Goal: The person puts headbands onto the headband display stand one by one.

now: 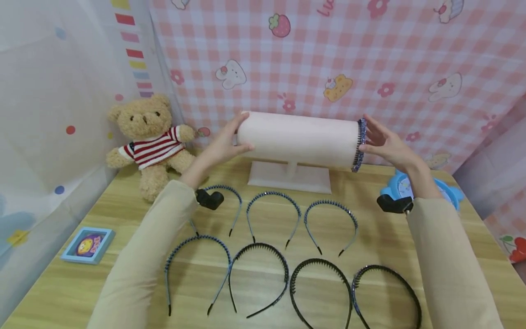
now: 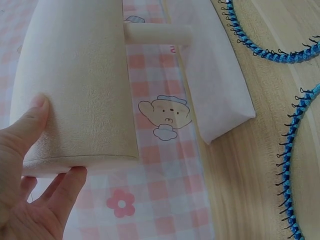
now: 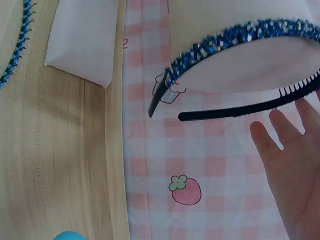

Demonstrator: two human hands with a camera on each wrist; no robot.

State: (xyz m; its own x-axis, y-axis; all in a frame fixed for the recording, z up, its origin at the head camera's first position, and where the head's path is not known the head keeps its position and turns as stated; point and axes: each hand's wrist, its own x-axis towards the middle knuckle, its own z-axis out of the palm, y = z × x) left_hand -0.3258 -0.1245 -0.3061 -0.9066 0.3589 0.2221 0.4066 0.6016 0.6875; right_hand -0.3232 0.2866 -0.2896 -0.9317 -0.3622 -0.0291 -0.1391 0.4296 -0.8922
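A pale, padded cylindrical headband stand lies horizontally on a post above its flat base. My left hand grips its left end; in the left wrist view the thumb rests on the cylinder's side and the fingertips touch its flat end face. At the opposite end, my right hand holds a sparkly blue headband with black inner teeth, thumb in front and fingers behind. In the right wrist view, its glittering band curves over the end of the stand, both black tips hanging free.
Several other blue and black headbands lie in two rows on the wooden table. A teddy bear sits at the back left, near a small blue frame. Behind the right forearm lies a blue clock. A pink checked cloth hangs behind.
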